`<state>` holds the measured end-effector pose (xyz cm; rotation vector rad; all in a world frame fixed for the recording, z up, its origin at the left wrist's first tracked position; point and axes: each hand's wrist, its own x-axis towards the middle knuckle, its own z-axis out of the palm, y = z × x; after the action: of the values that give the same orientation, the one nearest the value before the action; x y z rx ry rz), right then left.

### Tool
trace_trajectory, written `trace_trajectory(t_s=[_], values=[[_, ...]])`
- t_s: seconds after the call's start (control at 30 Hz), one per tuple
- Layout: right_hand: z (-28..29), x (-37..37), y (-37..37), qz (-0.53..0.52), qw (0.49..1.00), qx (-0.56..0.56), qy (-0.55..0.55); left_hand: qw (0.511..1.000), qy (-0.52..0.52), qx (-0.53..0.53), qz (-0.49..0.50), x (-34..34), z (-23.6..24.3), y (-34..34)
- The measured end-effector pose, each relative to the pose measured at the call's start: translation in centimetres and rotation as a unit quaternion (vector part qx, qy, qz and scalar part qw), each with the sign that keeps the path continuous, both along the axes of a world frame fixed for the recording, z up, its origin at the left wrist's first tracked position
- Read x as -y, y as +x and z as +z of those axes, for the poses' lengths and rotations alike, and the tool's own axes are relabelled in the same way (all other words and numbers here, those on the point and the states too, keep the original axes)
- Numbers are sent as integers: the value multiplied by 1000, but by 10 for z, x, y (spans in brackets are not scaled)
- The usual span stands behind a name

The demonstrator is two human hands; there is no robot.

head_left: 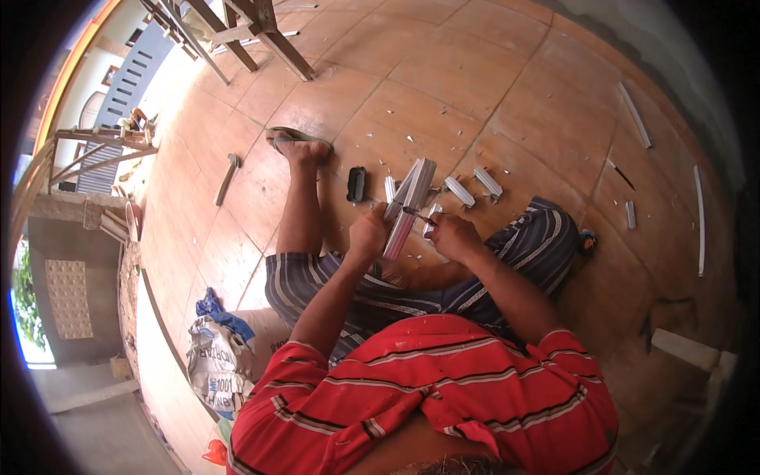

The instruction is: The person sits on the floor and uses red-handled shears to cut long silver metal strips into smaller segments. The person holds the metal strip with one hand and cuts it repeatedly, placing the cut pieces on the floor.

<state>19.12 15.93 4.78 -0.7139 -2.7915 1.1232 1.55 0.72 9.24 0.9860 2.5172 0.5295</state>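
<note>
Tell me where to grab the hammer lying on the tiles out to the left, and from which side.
Take the hammer by its long handle, near the lower end away from the head, coming straight down from above. It lies flat on the tiled floor with bare tile along both sides of the handle, so fingers can probably close across it.

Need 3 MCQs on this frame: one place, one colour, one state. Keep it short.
1. Where does the hammer lie?
A. on the floor tiles, to the person's left
B. in the right hand
C. on the sack

2. Colour of the person's shirt?
A. blue
B. red with stripes
C. plain white

3. How is the long metal profile held?
A. flat on the floor, untouched
B. gripped by the left hand
C. leaning on the wooden frame

A: it rests on tiles left of the outstretched leg.
B: red, striped fabric.
B: fingers wrap it; the right hand holds a small tool to it.
</note>
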Motion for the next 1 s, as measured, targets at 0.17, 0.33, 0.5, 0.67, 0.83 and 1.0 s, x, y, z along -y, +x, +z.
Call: trace_trajectory(t_s=[0.17,0.33,0.5,0.67,0.83,1.0], values=[[-15,1,-7,32,992,-63,-101,997,76,-3,27,6,-107,-34],[-5,-14,15,50,992,-42,-105,894,130,410,127,-13,-61,-40],[11,-25,11,46,981,-49,-182,773,174,607,59,-11,11,-9],[7,-21,9,34,984,-83,-153,820,135,552,65,-6,18,2],[-2,-16,16,39,992,-41,-110,897,103,430,17,-3,11,4],[7,-10,17,36,998,7,-47,955,30,295,-10,-2,2,10]])
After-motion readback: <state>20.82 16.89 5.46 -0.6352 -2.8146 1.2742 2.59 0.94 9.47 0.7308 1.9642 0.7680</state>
